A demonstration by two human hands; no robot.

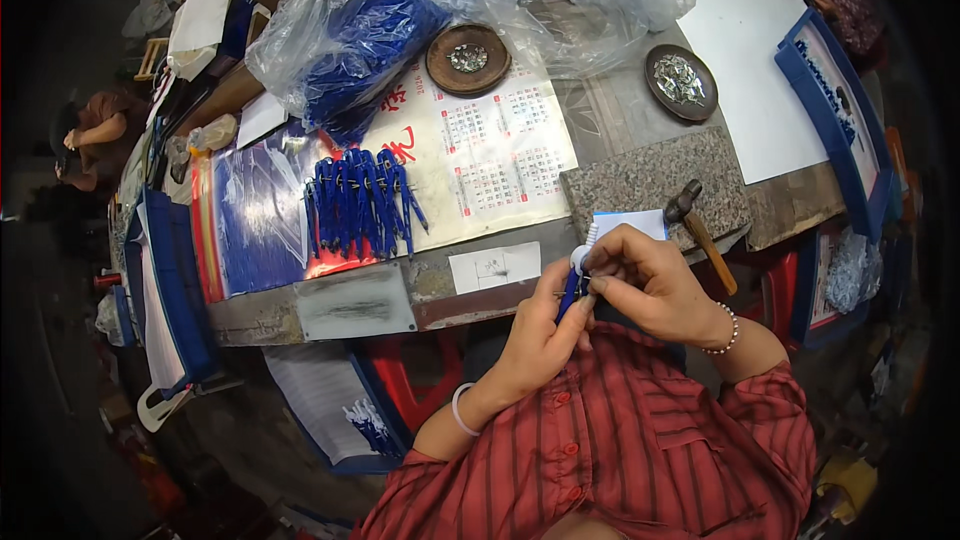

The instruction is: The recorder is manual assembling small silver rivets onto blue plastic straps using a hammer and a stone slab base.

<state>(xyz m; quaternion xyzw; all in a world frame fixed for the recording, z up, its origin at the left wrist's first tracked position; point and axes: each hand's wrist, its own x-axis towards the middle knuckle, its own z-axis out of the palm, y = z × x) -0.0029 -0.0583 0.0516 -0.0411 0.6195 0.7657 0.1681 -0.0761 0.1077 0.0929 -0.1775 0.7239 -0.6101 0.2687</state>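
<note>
Just past the table's front edge, my left hand [543, 345] pinches the blue lower part of a small blue-and-white piece [570, 295] that looks like a drawing compass. It has a round white head [579, 258] with a ribbed white stem pointing up. Closed around that head are the fingertips of my right hand [650, 285]; they partly cover the piece, and any tiny part between them is too small to make out. On the table to the left lies a row of several similar blue pieces [360, 205] with small metal parts.
A hammer [700, 230] rests on a stone slab [650, 175]. Two round brown dishes [440, 65] [655, 90] hold small metal parts. Clear bags [300, 50] with blue pieces stand behind. Blue trays [170, 290] [845, 140] flank the table. Another person [100, 130] is at far left.
</note>
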